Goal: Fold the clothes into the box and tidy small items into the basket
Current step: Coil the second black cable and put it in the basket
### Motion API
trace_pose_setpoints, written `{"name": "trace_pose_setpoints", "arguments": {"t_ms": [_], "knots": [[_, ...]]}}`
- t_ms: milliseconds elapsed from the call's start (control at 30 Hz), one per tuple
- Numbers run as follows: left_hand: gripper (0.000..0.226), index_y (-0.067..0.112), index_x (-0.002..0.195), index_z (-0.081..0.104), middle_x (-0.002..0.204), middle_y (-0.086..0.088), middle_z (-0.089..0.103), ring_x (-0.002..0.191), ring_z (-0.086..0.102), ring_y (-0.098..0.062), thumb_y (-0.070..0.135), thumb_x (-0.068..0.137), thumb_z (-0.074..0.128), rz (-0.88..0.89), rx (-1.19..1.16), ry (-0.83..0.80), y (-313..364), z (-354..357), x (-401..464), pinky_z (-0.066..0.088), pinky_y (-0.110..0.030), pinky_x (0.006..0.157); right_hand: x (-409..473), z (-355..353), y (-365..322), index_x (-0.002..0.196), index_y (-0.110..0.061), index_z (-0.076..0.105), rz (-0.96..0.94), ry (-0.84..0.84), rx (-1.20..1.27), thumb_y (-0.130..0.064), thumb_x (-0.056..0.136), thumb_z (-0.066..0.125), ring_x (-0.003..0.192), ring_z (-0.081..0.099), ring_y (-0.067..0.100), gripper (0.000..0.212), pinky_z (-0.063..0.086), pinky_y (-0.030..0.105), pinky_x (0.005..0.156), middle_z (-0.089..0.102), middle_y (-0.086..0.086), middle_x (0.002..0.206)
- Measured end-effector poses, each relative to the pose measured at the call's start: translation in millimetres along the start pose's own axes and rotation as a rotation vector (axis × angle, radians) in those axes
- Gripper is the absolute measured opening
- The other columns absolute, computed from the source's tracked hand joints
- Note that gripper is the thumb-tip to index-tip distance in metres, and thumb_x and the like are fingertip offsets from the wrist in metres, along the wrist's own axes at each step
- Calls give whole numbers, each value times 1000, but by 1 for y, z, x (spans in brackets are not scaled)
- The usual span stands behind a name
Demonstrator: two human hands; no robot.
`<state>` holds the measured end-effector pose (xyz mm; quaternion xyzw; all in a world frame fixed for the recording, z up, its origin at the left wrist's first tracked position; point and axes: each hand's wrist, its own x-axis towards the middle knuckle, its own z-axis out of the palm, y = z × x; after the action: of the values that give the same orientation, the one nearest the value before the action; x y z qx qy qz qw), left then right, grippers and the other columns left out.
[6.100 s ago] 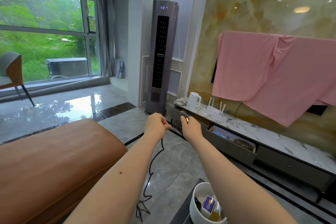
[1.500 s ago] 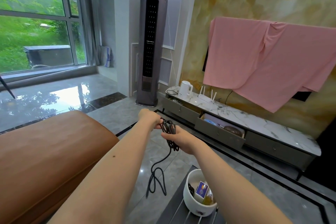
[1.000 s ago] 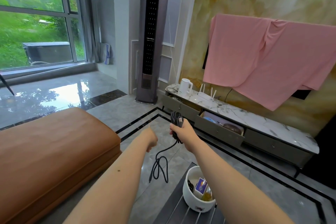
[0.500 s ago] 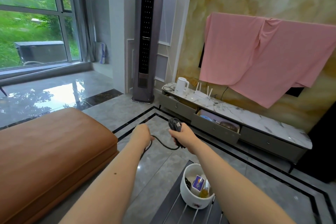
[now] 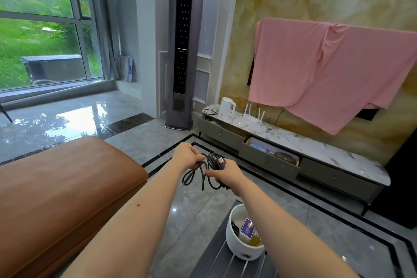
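Mid-frame, above the floor: both hands work a black cable (image 5: 208, 170) into a coil. The right hand (image 5: 225, 172) has its grip clenched round the gathered loops, plug end poking up by the thumb; the left hand (image 5: 186, 156) grasps a strand just beside it, fingers curled on the cord. Several loops droop below the hands, one loose end dangling free. The white basket (image 5: 242, 248) sits lower centre-right on the dark slatted worktop (image 5: 212, 264), partly hidden by the right forearm, w/ a card box and other small bits already inside. Risks from here, as a judgement: the coil is loose and untied, so easing either grip could let it spring open and spill, esp. the hanging loops; the dangling end could snag the basket rim on the way down; the basket looks fairly full, so a bulky coil may sit proud and slide out, or nudge the basket across the worktop. The pink cloth (image 5: 327, 70), upper right, hangs over the wall-mounted screen, unfolded; no box in view.
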<state>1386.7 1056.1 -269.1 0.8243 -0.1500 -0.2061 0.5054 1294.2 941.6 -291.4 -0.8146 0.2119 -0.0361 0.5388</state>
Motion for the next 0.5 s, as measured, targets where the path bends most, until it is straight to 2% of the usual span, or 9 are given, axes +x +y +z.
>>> {"name": "trace_pose_setpoints", "arguments": {"t_ms": [67,100,200,267,400,500], "knots": [[22,1,79,58,72,-15,60,58,58,-21,17,94,56,-31,-54,-33,0,3,-3,52,-30,60,0,0,-1,76,-17,55,5,41,31,-7,80,69,52,46,10,18,35,11,35,54,0,65],[25,3,80,55,69,-12,58,53,57,-19,21,97,51,-45,-46,-53,0,4,-6,50,-27,55,0,0,-1,79,-15,56,16,64,42,-5,80,67,53,46,11,15,35,13,37,54,1,65],[20,8,95,50,69,-5,61,47,58,-10,27,98,46,-30,28,-116,-4,9,-12,39,-18,44,1,-1,0,92,-9,58,46,133,123,-3,81,64,59,46,13,14,37,20,49,53,3,70],[17,7,95,54,68,-4,62,48,54,-9,23,96,51,18,38,-133,-7,10,-14,35,-16,42,2,-3,2,94,-7,57,54,186,194,-1,82,62,61,46,15,14,36,23,52,53,5,71],[18,10,74,60,65,-2,60,51,48,-6,17,91,60,102,44,-114,-7,10,-15,37,-10,40,2,-9,5,90,-6,57,72,274,322,0,83,64,67,51,16,11,40,23,58,56,6,73],[13,11,83,64,68,1,61,57,50,-7,21,90,61,111,152,-163,-8,11,-15,40,-16,50,3,-11,4,82,-8,56,80,289,457,-1,86,62,63,51,17,10,41,26,59,59,11,75]]}}
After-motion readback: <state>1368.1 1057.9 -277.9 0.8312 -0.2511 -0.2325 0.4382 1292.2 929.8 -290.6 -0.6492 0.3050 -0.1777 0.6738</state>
